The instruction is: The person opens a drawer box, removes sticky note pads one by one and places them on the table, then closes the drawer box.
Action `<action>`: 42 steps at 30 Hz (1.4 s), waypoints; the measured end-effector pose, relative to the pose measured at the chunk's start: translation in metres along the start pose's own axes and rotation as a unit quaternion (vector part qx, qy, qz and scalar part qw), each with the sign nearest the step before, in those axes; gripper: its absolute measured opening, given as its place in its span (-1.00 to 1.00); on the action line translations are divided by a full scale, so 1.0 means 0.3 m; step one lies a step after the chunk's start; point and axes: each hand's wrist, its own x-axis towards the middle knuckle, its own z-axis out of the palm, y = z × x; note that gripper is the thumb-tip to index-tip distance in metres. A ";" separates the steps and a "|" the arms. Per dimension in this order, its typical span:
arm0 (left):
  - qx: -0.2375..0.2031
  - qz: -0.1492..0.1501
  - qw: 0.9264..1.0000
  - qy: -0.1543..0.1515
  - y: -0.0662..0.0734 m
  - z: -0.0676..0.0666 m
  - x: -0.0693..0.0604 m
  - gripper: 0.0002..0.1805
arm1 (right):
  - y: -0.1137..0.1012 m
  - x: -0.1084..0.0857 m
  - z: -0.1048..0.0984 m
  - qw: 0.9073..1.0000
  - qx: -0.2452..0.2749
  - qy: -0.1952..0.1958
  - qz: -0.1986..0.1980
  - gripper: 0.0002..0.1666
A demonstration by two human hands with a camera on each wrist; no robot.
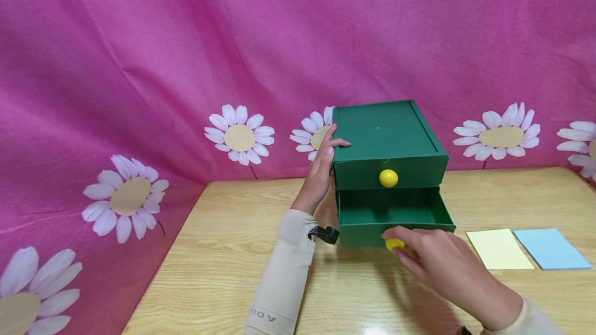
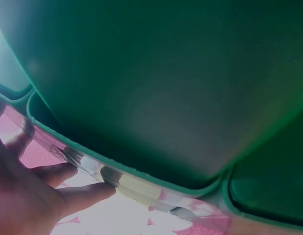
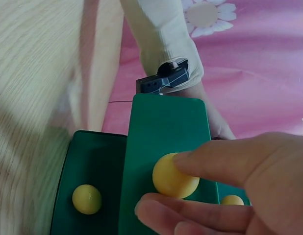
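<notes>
A green drawer cabinet (image 1: 382, 131) with yellow knobs stands on the table. Its middle drawer (image 3: 166, 122) is pulled out, and the visible part of its inside holds nothing. My right hand (image 1: 437, 260) pinches that drawer's yellow knob (image 3: 173, 177) between thumb and fingers. The top drawer (image 1: 358, 174), with its own knob (image 1: 388, 178), is closed. In the right wrist view a bottom drawer (image 3: 100, 152) shows on the table side; the head view hides it. My left hand (image 1: 320, 172) rests against the cabinet's left side, a finger over the top edge.
A yellow paper pad (image 1: 500, 249) and a blue paper pad (image 1: 552, 248) lie side by side on the wooden table (image 1: 223, 257), right of the cabinet. Behind and at the left hangs a pink cloth (image 1: 288, 40) with daisies.
</notes>
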 end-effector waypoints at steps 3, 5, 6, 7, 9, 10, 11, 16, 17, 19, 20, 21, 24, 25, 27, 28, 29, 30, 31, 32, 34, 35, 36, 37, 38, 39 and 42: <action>-0.001 0.004 1.000 0.002 -0.002 -0.002 0.006 -0.55 | 0.005 0.007 0.001 1.000 0.005 -0.001 0.004 -0.66; -0.002 0.003 1.000 0.000 -0.002 -0.004 0.007 -0.55 | 0.006 0.011 0.002 1.000 0.009 -0.009 0.009 -0.65; -0.002 0.003 1.000 -0.002 -0.002 -0.005 0.008 -0.55 | 0.007 0.013 0.002 1.000 0.012 -0.013 0.012 -0.65; -0.002 0.002 1.000 -0.002 -0.001 -0.006 0.008 -0.55 | 0.007 0.015 0.003 1.000 0.014 -0.017 0.013 -0.65; -0.002 0.003 1.000 0.000 0.000 -0.008 0.009 -0.55 | 0.009 0.019 0.005 1.000 0.017 -0.018 0.014 -0.65; -0.001 0.003 1.000 0.001 0.002 -0.010 0.008 -0.56 | 0.009 0.022 0.007 1.000 0.018 -0.016 0.014 -0.65; 0.000 0.004 1.000 0.003 0.003 -0.011 0.009 -0.56 | 0.011 0.025 0.009 1.000 0.019 -0.014 0.012 -0.64; 0.006 0.002 1.000 0.004 0.006 -0.017 0.008 -0.56 | 0.017 0.034 0.022 1.000 0.022 0.007 0.004 -0.66; 0.007 0.002 1.000 0.004 0.006 -0.018 0.008 -0.56 | 0.019 0.035 0.025 1.000 0.021 0.010 0.002 -0.66; 0.008 0.001 1.000 0.003 0.006 -0.018 0.009 -0.56 | 0.021 0.038 0.030 1.000 0.020 0.015 0.002 -0.65; 0.009 0.000 1.000 0.004 0.006 -0.018 0.009 -0.56 | 0.022 0.039 0.033 1.000 0.019 0.017 0.002 -0.65; 0.011 0.000 1.000 0.004 0.006 -0.018 0.010 -0.56 | 0.024 0.040 0.035 1.000 0.018 0.019 0.003 -0.65; 0.009 0.000 1.000 0.003 0.004 -0.017 0.011 -0.56 | 0.028 0.042 0.042 1.000 0.016 0.026 0.005 -0.66; 0.009 0.000 1.000 0.003 0.003 -0.016 0.011 -0.56 | 0.030 0.043 0.045 0.999 0.016 0.029 0.004 -0.66; 0.007 -0.002 1.000 0.002 0.003 -0.014 0.011 -0.56 | 0.034 0.044 0.050 0.999 0.015 0.036 0.003 -0.66; 0.005 -0.001 1.000 0.002 0.002 -0.013 0.011 -0.56 | 0.036 0.045 0.052 0.999 0.015 0.041 0.002 -0.66; 0.006 -0.001 1.000 0.002 0.002 -0.011 0.011 -0.56 | 0.039 0.046 0.055 0.999 0.014 0.045 0.000 -0.67; 0.006 0.000 1.000 0.002 0.002 -0.010 0.011 -0.56 | 0.041 0.046 0.057 0.999 0.013 0.051 -0.004 -0.67; 0.008 0.000 1.000 0.003 0.002 -0.008 0.011 -0.56 | 0.044 0.047 0.058 0.998 0.014 0.054 -0.004 -0.66; 0.009 0.000 1.000 0.002 0.002 -0.007 0.011 -0.56 | 0.046 0.047 0.059 0.998 0.013 0.056 -0.006 -0.66; 0.013 0.002 1.000 0.002 0.001 -0.004 0.010 -0.56 | 0.050 0.048 0.061 0.998 0.012 0.060 -0.008 -0.66; 0.014 0.002 1.000 0.003 0.001 -0.003 0.010 -0.56 | 0.052 0.049 0.061 0.998 0.011 0.061 -0.008 -0.66; 0.015 0.002 1.000 0.003 0.000 -0.002 0.009 -0.56 | 0.054 0.050 0.062 0.998 0.010 0.062 -0.008 -0.66; 0.016 0.001 1.000 0.004 0.000 -0.002 0.008 -0.56 | 0.055 0.052 0.063 0.998 0.010 0.062 -0.007 -0.66; 0.016 0.001 1.000 0.004 0.000 -0.001 0.007 -0.56 | 0.056 0.054 0.064 0.998 0.009 0.060 -0.006 -0.66; 0.015 0.001 1.000 0.005 -0.002 -0.001 0.007 -0.56 | 0.057 0.056 0.064 0.998 0.010 0.059 -0.005 -0.67; 0.008 0.003 1.000 0.006 -0.005 0.001 0.007 -0.56 | 0.062 0.067 0.063 0.998 0.015 0.055 -0.003 -0.67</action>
